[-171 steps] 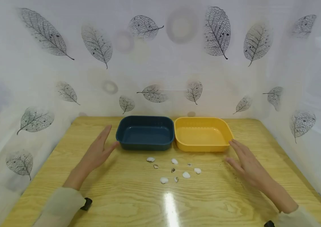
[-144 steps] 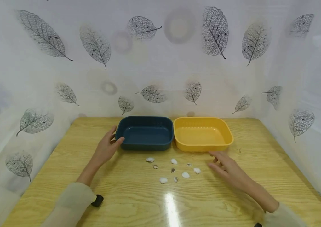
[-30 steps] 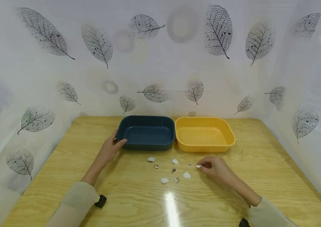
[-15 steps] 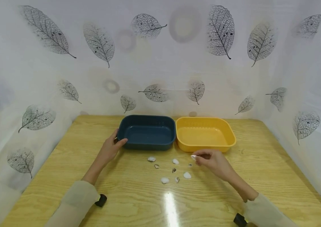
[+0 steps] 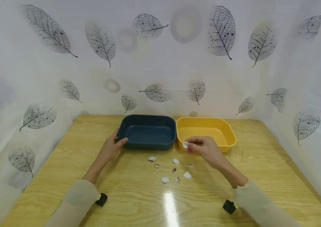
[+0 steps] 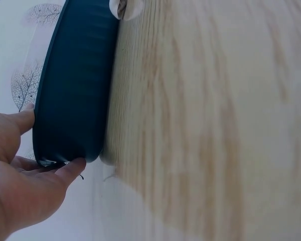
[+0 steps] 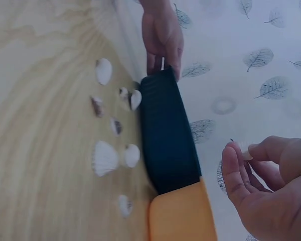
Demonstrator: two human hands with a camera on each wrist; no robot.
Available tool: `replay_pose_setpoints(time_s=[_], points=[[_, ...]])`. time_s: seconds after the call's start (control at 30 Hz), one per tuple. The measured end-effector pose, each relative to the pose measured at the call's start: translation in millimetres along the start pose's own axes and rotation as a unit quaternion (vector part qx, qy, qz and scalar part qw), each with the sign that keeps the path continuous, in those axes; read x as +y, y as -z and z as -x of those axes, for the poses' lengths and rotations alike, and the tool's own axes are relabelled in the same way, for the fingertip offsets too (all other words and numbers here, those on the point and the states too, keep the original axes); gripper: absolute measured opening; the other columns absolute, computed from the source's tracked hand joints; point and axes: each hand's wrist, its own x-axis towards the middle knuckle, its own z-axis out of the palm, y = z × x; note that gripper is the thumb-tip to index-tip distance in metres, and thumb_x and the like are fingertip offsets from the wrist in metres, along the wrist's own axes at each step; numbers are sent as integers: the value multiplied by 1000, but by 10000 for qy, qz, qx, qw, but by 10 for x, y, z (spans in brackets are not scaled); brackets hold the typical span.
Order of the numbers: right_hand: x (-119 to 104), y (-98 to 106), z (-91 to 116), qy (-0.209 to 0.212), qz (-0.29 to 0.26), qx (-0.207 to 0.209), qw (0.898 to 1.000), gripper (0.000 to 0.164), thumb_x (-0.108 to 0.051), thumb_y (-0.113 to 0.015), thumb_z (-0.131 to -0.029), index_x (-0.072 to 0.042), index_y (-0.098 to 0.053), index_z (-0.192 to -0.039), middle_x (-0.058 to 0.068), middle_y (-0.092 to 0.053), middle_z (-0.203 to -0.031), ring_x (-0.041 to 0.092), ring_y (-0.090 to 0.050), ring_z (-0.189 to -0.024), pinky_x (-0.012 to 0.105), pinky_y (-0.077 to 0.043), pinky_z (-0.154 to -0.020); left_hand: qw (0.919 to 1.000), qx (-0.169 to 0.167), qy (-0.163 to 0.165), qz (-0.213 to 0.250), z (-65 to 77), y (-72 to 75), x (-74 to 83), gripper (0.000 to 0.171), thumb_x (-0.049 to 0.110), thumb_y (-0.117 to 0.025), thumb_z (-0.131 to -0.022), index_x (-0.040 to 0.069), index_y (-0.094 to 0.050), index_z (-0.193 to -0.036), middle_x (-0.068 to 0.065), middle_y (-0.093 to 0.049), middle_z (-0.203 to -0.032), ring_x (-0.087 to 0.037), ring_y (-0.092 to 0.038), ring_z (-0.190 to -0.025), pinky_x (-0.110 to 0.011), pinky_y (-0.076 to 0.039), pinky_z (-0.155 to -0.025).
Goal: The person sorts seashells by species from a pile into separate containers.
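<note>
My right hand [image 5: 207, 149] pinches a small white seashell [image 5: 185, 144] between thumb and fingertips, raised in front of the yellow plastic tray [image 5: 226, 146]. In the right wrist view the held shell [image 7: 247, 151] is mostly covered by the thumb. My left hand [image 5: 110, 150] grips the left end of the dark blue plastic tray [image 5: 146, 147], thumb at the rim and fingers against the outer wall, as the left wrist view also shows. Several more shells lie loose on the wooden table before the trays, among them a white ribbed one [image 7: 104, 158] and a small dark one [image 5: 174, 170].
The two trays stand side by side at the back of the wooden table [image 5: 132, 201], with nothing visible inside either. A pale leaf-patterned cloth [image 5: 160, 63] hangs behind and along both sides. A black wrist device [image 5: 229, 206] sits by the right sleeve.
My right hand has lifted the white shell off the table and carried it up and leftward to the yellow tray's front edge. The left hand reached the blue tray earlier and stays there.
</note>
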Motion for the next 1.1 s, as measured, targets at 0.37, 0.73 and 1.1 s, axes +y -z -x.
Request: replay_pose_setpoints(time_s=[0.37,0.73,1.1], points=[[-168,-75,-351,-469,-253,172,9984,30,-13,-66,-103,10,-68,-123,20,-73,-106,31,-73,-94,42,-58,-94,9999,-59,-70,53,-2,28,25,81,28,-55,-110,-9,-5,-162,-35,-16,-164,-48,-30,-148,-56,-38,-114],[-159,-247,-675,-731,-684,371,9943,29,-8,-60,-105,12,-64,-126,14,-69,-110,21,-70,-90,29,-60,-86,9998,-101,-145,120,1,31,12,81,28,-54,-110,-9,-4,-161,-34,-13,-165,-48,-28,-148,-56,-38,-114],[-153,-338,-987,-923,-958,682,9888,29,-4,-61,-104,14,-63,-126,15,-69,-105,15,-71,-80,26,-61,-80,9998,-115,-57,133,21,16,21,80,28,-54,-110,-8,-3,-162,-34,-14,-165,-48,-30,-147,-56,-39,-113]])
